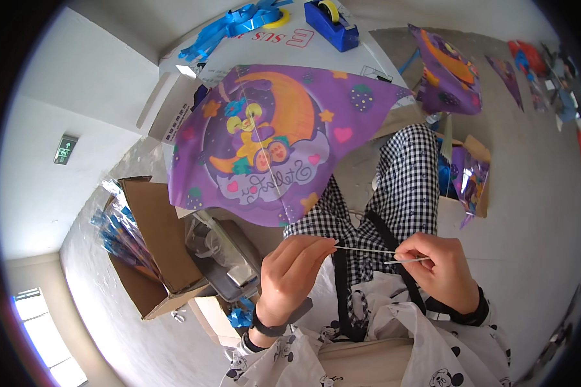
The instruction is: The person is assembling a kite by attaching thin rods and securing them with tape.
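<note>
A: What are the two hands doing now?

B: In the lower middle of the frame, the left hand (pixel 294 272) is pinching one end of a thin white rod (pixel 366 249) between its thumb and fingers. More to the right, the right hand (pixel 440 266) is pinching the rod also, and the rod is running almost level between them, in front of the checkered trousers (pixel 407 168).

A: Is the right hand holding anything more?

B: Yes, a short pale stick (pixel 403 260) is sticking out from its fingers, just below the rod. I cannot tell whether it is forming part of the same rod.

A: And what are you seeing above?

B: A purple kite sheet (pixel 277 145) is spreading across the upper middle, showing an orange moon. It is hiding part of a white carton (pixel 381 51). On this carton, near the top edge, a blue tape dispenser (pixel 332 26) is standing, and blue ribbons (pixel 235 24) are lying to its left.

A: And toward the lower left?

B: There a brown box (pixel 164 229) is standing open, holding plastic-wrapped packs (pixel 126 235).
</note>
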A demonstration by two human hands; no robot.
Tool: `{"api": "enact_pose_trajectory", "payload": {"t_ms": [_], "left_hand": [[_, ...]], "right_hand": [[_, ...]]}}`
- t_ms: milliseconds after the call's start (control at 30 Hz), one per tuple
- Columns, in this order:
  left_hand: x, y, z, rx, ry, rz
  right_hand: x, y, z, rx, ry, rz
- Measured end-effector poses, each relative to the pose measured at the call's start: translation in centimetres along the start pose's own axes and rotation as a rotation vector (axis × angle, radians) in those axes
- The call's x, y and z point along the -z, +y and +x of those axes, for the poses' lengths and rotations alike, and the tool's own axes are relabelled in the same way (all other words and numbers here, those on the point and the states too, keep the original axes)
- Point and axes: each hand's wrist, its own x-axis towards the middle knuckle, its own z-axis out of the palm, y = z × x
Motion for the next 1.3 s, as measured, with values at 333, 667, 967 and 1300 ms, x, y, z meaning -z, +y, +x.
{"api": "enact_pose_trajectory", "payload": {"t_ms": [333,667,967,1300], "left_hand": [[0.5,0.3,0.3,-0.118,-0.295,0.252],[0.6,-0.8,-0.8,0.161,-0.203,-0.067],[0.0,-0.8,-1.6,0.459,-0.186,-0.268],[-0.3,-0.9,-2.1,0.649,-0.049,-0.489]], "right_hand": [[0.8,-2.2,0.6,0.192,-0.072,-0.524],[-0.3,0.6,1.1,0.186,-0.025,-0.212],[-0.8,0.6,1.2,0.131,-0.008,-0.152],[-0.4,0.3,0.6,0.077,-0.031,-0.063]]}}
